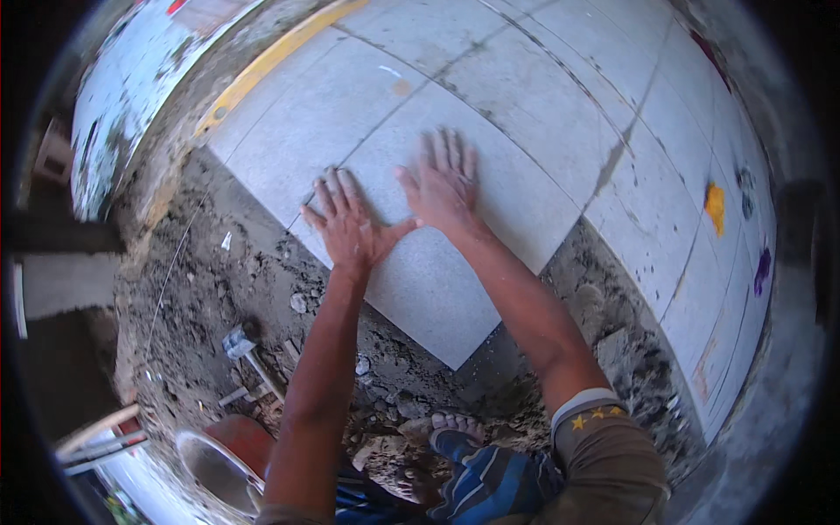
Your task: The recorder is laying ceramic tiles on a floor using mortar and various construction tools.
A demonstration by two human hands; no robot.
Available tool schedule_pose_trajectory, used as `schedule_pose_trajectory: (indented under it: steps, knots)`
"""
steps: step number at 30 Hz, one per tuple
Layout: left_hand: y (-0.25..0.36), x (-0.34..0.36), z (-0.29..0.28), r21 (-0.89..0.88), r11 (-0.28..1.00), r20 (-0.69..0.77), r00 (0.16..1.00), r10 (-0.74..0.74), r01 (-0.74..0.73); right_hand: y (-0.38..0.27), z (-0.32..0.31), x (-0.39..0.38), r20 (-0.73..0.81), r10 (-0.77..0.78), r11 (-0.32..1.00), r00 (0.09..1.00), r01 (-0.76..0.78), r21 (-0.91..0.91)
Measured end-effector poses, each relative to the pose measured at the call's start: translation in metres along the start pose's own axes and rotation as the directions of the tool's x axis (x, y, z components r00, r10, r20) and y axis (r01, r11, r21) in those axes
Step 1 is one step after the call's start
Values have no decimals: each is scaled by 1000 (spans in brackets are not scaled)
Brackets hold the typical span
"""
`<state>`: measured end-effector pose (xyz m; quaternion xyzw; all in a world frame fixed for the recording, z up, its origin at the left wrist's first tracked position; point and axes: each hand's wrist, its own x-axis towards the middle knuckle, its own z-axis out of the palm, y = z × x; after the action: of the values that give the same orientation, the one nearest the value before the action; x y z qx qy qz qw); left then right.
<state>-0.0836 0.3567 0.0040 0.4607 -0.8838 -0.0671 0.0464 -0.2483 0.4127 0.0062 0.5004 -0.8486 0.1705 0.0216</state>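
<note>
A large pale grey floor tile (437, 297) lies at the near corner of the tiled area, with wet mortar showing along its two near sides. My left hand (350, 223) rests on its left side with the fingers spread toward the neighbouring tile (306, 118). Beside it my right hand (444, 184) is over the middle of the same tile, fingers apart and a little blurred. The thumbs of both hands point toward each other and nearly meet. Neither hand holds anything.
A hammer (238, 343) lies on the rough mortar bed (219, 271) at left, near a bucket (214, 468). A thin string (168, 280) crosses the mortar. A yellow level (271, 57) lies along the far left edge. Yellow (715, 210) and purple (762, 271) scraps lie on tiles at right.
</note>
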Motion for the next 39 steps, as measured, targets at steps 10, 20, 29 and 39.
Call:
schedule_pose_trajectory:
  steps: [10, 20, 29, 39]
  knots:
    - [13, 4, 2, 43, 999, -25, 1000, 2, -1, -6, 24, 31, 50, -34, 999, 998, 33, 26]
    - [-1, 0, -3, 40, 998, -40, 998, 45, -43, 9, -44, -27, -181, 28, 1000, 983, -26, 14]
    - [-11, -1, -9, 69, 997, 44, 999, -29, 26, 25, -114, -49, -185, 105, 994, 977, -102, 28]
    - [-8, 0, 1, 82, 997, -2, 1000, -10, 10, 33, -90, -100, -119, 127, 992, 985, -124, 36]
